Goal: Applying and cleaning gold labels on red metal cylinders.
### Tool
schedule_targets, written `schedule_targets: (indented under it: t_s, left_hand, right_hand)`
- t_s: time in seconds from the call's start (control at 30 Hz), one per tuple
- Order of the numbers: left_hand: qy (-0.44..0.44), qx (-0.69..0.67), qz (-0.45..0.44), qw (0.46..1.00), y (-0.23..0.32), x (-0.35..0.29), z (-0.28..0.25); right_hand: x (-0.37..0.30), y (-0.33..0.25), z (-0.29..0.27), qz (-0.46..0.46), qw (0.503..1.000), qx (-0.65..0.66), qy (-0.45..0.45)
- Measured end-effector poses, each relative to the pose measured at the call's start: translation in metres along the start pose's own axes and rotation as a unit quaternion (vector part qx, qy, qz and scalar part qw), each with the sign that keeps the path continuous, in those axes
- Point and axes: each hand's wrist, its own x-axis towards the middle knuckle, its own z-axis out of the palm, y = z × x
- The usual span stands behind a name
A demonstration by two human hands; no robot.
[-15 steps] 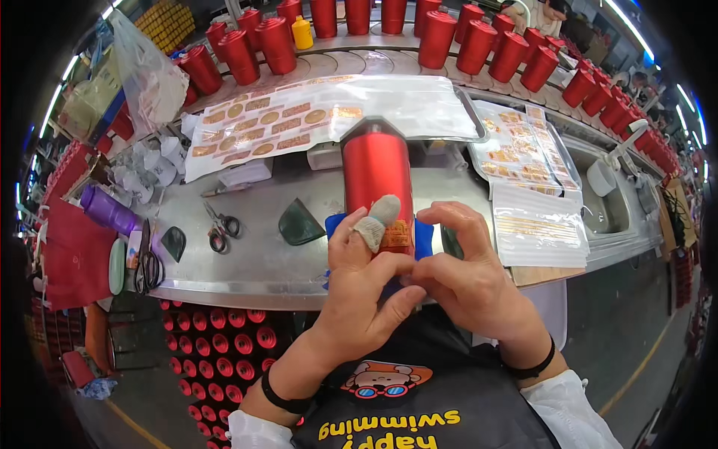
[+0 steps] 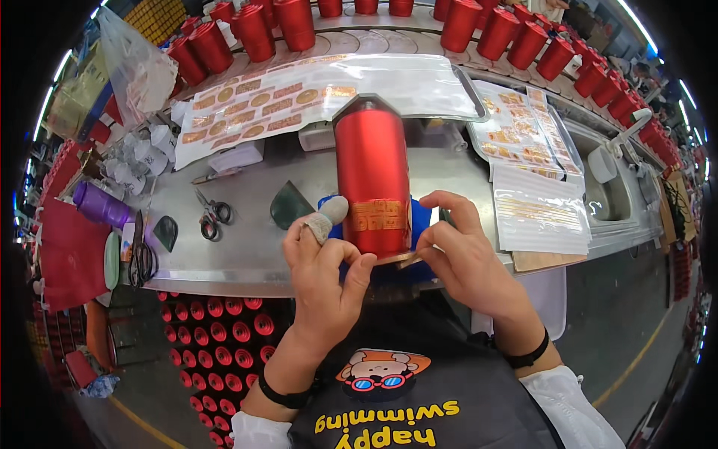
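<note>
A red metal canister lies in front of me on a blue support, its near end toward me. A gold patterned sticker is on its side close to that end. Along the near rim runs a thin gold strip. My left hand pinches the strip's left end between thumb and forefinger; a cloth cover sits on one raised finger. On the other side, my right hand pinches the right end, its forefinger raised beside the canister.
Sheets of gold stickers lie behind the canister. A white sheet with gold strips is at right, before a sink. Scissors and a dark green piece lie left. Red canisters line the conveyor behind.
My hands have moved apart, the left one leftward off the canister's side. The sticker and the gold strip at the rim now show. Canisters on the conveyor have shifted.
</note>
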Motion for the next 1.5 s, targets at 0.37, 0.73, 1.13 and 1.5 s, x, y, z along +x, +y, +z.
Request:
schedule_targets:
  t_s: [0.37, 0.73, 1.13, 1.5]
  left_hand:
    - [0.039, -0.198, -0.118, 0.972, -0.020, -0.002, 0.012]
    - [0.011, -0.167, -0.140, 0.976, -0.017, 0.002, 0.016]
    - [0.016, -0.238, -0.138, 0.961, -0.024, -0.002, 0.020]
    - [0.074, -0.097, 0.083, 0.989, -0.021, -0.011, 0.007]
  right_hand:
    - [-0.001, 0.010, 0.002, 0.014, 1.000, -0.022, -0.014]
    - [0.000, 0.013, 0.002, 0.028, 0.999, -0.008, -0.025]
    - [-0.001, 0.016, 0.007, 0.024, 1.000, 0.014, 0.006]
    - [-0.003, 0.019, 0.002, 0.032, 0.999, 0.028, -0.034]
